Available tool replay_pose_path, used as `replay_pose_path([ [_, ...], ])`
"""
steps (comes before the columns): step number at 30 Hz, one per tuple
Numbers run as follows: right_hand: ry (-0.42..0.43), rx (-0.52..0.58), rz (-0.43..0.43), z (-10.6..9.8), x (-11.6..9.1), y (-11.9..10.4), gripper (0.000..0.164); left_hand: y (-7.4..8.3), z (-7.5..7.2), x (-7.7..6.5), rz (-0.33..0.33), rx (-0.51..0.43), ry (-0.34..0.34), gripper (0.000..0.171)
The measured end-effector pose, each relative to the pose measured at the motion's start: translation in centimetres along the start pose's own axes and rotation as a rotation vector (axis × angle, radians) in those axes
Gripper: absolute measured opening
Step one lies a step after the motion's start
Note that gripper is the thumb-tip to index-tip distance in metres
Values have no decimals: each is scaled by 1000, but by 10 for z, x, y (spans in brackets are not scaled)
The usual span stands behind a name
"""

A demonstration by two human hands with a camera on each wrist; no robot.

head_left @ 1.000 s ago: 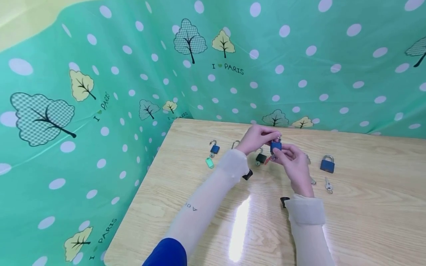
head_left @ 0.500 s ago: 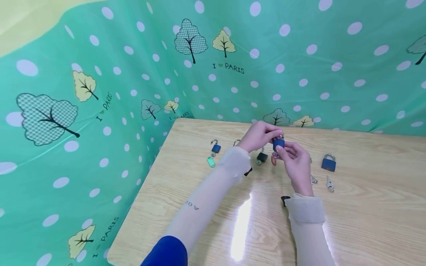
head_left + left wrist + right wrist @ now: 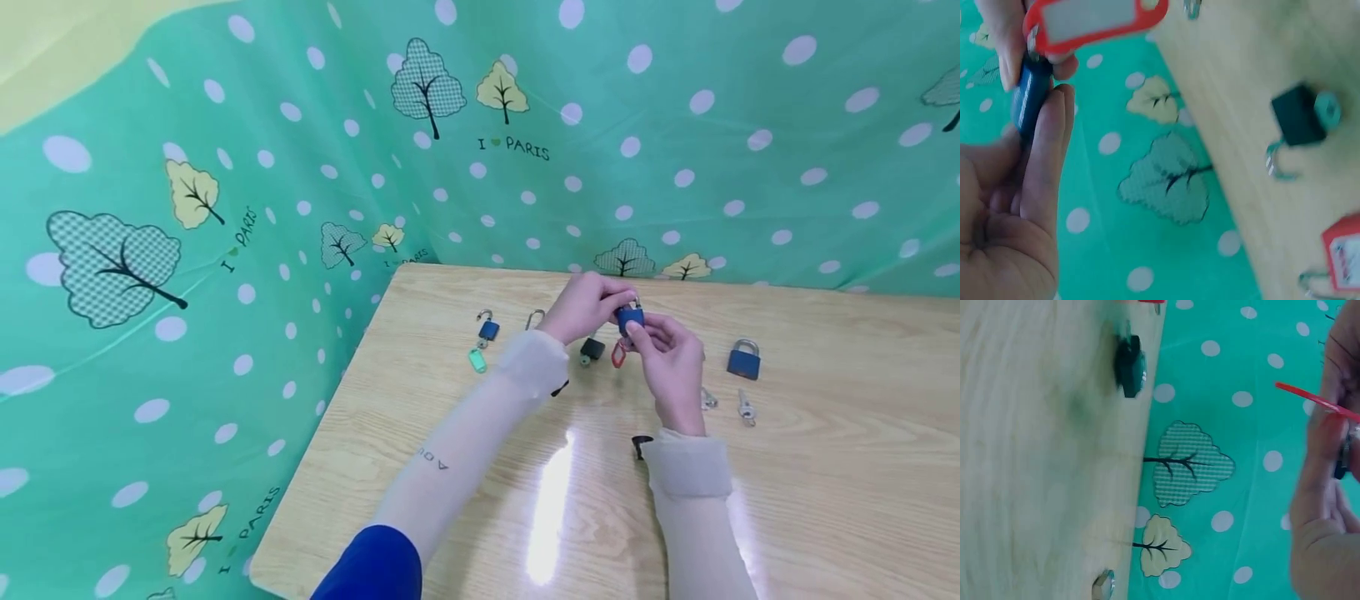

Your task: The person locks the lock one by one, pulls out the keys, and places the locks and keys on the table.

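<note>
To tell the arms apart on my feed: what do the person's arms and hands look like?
The left hand and right hand wear no gloves. The off-white left sleeve has a wide pale cuff, small dark lettering and bright blue cloth nearer the shoulder. The off-white right sleeve has a similar wide cuff and no visible lettering.

A smooth, close-fitting off-white fabric sleeve (image 3: 442, 500) on the left bears small, dark, partly legible letters (image 3: 433, 459), with a bright royal-blue cloth sleeve (image 3: 375, 562) above it. A matching off-white fabric sleeve (image 3: 705, 542) covers the right. Thick, faintly greyish wrist bands (image 3: 688, 468) top both; left hand (image 3: 583, 307) and right hand (image 3: 677, 367) are bare.
</note>
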State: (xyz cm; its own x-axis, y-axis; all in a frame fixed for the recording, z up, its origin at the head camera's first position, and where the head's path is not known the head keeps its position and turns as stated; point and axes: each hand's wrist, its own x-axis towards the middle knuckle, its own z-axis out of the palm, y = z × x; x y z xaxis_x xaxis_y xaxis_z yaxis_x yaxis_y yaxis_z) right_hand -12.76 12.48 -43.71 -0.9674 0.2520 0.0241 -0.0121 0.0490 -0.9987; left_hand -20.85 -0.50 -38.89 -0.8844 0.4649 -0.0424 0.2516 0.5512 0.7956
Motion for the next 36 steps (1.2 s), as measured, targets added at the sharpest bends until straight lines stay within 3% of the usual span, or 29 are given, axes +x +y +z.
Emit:
replay_pose_path([
  [6, 27, -69, 21, -4, -3, 4, 41, 1, 17, -4, -55, 63, 38, 30],
  [12, 54, -80, 8, -5, -1, 0, 42, 5, 18, 0, 6, 92, 56, 26],
  [17, 61, 16, 85, -7, -2, -4, 49, 5, 17, 2, -24, -51, 51, 25],
  [24, 116, 187, 65, -11, -2, 0, 44, 3, 21, 2, -83, -277, 26, 37],
  [31, -26, 222, 176, -20, -4, 1, 54, 2, 19, 1, -90, -277, 49, 36],
  [36, -96, 159, 244, -28, -4, 4, 47, 2, 20, 0, -90, -303, 41, 35],
])
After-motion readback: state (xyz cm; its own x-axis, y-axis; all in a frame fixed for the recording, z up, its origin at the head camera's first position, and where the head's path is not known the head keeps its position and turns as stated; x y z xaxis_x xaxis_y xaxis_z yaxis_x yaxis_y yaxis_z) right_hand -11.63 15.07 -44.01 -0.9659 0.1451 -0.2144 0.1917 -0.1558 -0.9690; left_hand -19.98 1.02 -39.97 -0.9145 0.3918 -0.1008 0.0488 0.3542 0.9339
